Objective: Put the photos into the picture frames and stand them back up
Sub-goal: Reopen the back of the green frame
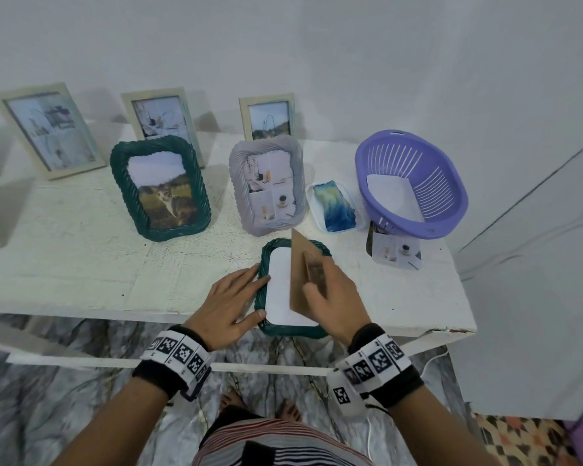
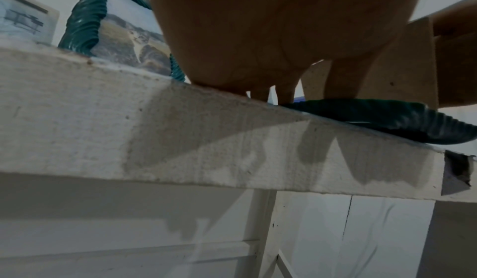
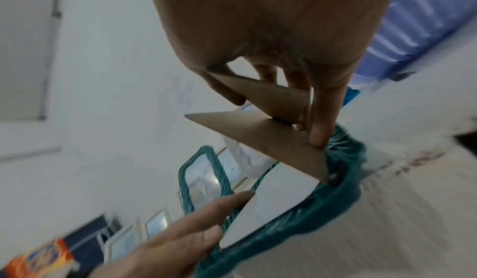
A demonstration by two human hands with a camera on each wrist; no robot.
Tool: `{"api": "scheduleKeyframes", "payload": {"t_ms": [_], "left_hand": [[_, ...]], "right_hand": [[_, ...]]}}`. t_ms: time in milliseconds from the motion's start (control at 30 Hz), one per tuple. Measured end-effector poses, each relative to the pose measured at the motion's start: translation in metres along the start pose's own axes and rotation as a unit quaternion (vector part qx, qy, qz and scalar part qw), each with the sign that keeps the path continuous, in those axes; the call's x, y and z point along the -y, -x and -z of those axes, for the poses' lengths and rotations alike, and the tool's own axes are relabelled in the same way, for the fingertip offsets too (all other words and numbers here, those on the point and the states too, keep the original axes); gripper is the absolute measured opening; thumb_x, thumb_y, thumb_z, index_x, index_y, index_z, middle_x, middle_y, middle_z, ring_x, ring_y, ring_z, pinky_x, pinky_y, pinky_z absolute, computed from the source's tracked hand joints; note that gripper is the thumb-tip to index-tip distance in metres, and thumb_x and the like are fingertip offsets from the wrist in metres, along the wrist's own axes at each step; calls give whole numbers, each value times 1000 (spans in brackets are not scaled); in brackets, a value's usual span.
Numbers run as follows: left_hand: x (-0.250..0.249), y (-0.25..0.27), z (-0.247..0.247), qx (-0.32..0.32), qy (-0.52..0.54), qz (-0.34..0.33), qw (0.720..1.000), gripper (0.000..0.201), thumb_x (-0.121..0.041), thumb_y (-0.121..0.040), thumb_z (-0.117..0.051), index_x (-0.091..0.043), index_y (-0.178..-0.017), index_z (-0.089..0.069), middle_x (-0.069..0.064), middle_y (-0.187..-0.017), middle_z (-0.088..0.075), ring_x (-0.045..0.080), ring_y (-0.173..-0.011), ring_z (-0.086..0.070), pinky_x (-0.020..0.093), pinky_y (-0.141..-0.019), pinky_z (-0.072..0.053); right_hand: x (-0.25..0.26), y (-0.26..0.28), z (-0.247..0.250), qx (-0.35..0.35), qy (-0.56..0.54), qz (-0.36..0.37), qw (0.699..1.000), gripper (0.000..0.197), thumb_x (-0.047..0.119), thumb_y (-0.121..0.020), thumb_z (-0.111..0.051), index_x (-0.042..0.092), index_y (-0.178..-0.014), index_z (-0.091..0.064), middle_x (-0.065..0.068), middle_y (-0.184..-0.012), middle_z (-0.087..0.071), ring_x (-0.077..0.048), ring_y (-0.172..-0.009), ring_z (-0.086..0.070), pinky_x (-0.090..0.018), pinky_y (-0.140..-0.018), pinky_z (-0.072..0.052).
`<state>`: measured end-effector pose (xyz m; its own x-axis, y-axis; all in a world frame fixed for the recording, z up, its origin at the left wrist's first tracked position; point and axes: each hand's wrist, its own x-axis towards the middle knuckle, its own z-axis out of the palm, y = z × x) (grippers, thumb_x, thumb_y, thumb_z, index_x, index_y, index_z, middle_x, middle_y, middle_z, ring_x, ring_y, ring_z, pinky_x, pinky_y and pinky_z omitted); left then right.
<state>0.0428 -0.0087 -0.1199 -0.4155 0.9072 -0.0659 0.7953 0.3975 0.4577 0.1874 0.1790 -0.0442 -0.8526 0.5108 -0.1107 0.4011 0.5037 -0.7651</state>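
Observation:
A dark green twisted frame lies face down at the table's front edge, overhanging it a little. A white photo back fills its opening. My right hand grips the brown backing board, which stands tilted up on its right edge inside the frame. In the right wrist view the thumb and fingers pinch the board by its stand flap. My left hand lies flat, its straight fingers pressing the frame's left rim and the photo's edge.
A green frame with a cat photo and a grey frame stand mid-table, with three pale frames behind them. At the right are a purple basket, a white tray holding a blue-green picture, and a loose photo.

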Motion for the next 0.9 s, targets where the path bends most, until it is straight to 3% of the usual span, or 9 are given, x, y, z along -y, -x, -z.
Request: {"api": "scheduleKeyframes", "payload": {"t_ms": [133,233,300,433,500,600,733,833,900], "left_hand": [[0,1,-1,-2,10,-3,1000,76,-74,-90,-16,-34,-155,-15,-12,-162,-1,2,-144,4,29,-115,-3],[-1,1,1,3,12,-2,1000,75,-73,-90,-17,-35,-154,-14,-12,-162,0,0,-143,5,28,-115,-2],[-1,1,1,5,9,-1,1000,74,-71,-90,-18,-35,-154,-13,-12,-162,0,0,-143,5,28,-115,-2],[-1,2,1,5,13,-1,1000,74,-72,-90,-18,-36,-154,-13,-12,-162,-1,0,-143,4,29,-115,-3],[-1,2,1,5,14,-1,1000,74,-72,-90,-18,-36,-154,-13,-12,-161,0,-1,-143,5,28,-115,-2],[-2,2,3,5,17,-2,1000,73,-71,-89,-19,-37,-154,-13,-12,-161,-1,-3,-142,6,26,-114,-1],[-1,2,2,3,21,-5,1000,74,-73,-89,-18,-37,-153,-12,-13,-161,0,-2,-142,5,27,-115,-2],[1,2,0,-3,21,-9,1000,74,-74,-90,-18,-36,-154,-14,-13,-161,-1,-1,-143,3,29,-116,-4],[2,1,-1,-8,22,-12,1000,74,-73,-91,-19,-35,-154,-15,-12,-161,-3,0,-143,2,31,-116,-6]], "right_hand": [[-16,7,14,-37,-241,-68,967,35,18,-82,-47,28,-114,-57,1,-112,-66,-22,-104,-62,-50,-90,-52],[-19,16,30,-73,-350,-83,930,35,6,-82,-48,13,-113,-61,-13,-109,-68,-34,-98,-65,-50,-85,-56],[-22,22,44,-80,-357,-76,928,33,4,-84,-49,9,-114,-63,-16,-110,-67,-37,-96,-66,-48,-82,-57],[-34,29,65,-92,-142,-23,985,34,12,-88,-58,30,-116,-66,9,-110,-69,-18,-92,-67,-37,-80,-57],[-34,31,68,-91,13,-12,996,38,15,-86,-60,30,-122,-63,6,-110,-68,-16,-91,-63,-34,-83,-53],[-37,28,57,-59,140,-31,988,42,22,-85,-59,22,-127,-59,-8,-105,-65,-26,-92,-58,-36,-84,-48],[-45,25,30,-35,238,-80,967,32,26,-85,-52,16,-116,-55,-13,-101,-56,-34,-92,-51,-36,-75,-45],[-49,28,19,-41,305,-83,948,43,28,-87,-50,15,-129,-49,-16,-112,-54,-35,-96,-47,-37,-72,-43],[-49,30,16,-59,340,-72,936,45,29,-86,-53,15,-129,-53,-17,-108,-56,-35,-91,-48,-38,-69,-44]]}}
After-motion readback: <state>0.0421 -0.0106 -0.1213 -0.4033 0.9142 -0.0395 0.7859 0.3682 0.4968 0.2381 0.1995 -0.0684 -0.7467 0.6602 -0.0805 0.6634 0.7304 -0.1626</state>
